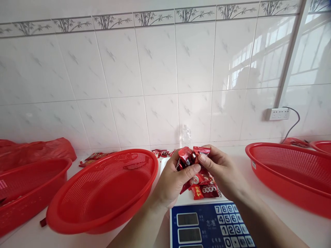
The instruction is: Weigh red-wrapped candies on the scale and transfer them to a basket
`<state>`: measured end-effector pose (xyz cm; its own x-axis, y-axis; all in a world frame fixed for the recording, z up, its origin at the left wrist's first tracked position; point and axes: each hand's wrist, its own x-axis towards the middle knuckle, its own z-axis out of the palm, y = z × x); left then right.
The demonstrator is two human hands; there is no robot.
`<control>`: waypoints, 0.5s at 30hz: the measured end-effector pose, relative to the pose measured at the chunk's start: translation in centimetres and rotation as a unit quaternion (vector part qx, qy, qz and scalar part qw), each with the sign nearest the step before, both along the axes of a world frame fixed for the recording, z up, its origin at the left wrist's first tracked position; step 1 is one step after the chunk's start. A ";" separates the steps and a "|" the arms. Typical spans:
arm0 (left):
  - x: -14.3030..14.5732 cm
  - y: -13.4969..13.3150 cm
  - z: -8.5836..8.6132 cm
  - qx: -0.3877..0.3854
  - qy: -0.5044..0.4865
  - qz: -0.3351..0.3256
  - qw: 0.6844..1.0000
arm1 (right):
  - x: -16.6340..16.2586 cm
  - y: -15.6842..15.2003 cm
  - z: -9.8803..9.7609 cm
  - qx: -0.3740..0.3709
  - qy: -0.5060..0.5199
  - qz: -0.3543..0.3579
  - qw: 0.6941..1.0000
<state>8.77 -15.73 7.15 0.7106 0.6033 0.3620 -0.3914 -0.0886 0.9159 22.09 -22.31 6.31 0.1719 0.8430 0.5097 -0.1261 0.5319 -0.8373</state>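
Several small red wrapped packets [185, 155] are bunched in my left hand [176, 177], its thumb pressed over them. My right hand [219, 165] pinches a red packet [201, 151] by its crimped end, right beside the left hand's bunch. Both hands hover above the white pan of a digital scale [207, 225]. More red packets [206, 191] lie on the pan beneath my hands. The scale's blue panel with number keys faces me, partly covered by my right forearm. Its displays look dark.
A red oval basket [103, 220] stands left of the scale, another basket [33, 193] beyond it. On the right is a third red basket [289, 182]. A clear bottle [186, 136], loose packets [160, 153] and a red plastic bag [38, 151] sit along the tiled wall.
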 end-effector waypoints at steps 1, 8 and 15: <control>0.0 0.0 0.0 -0.004 -0.004 0.004 1.000 | 0.0 0.1 -0.1 0.001 -0.003 0.010 1.000; 0.1 0.0 0.2 -0.020 -0.012 -0.006 1.000 | 0.9 -0.1 0.1 -0.019 -0.039 0.006 0.999; 0.2 0.0 0.2 -0.062 -0.026 -0.012 0.998 | 1.2 -0.2 0.0 0.034 0.019 -0.031 0.999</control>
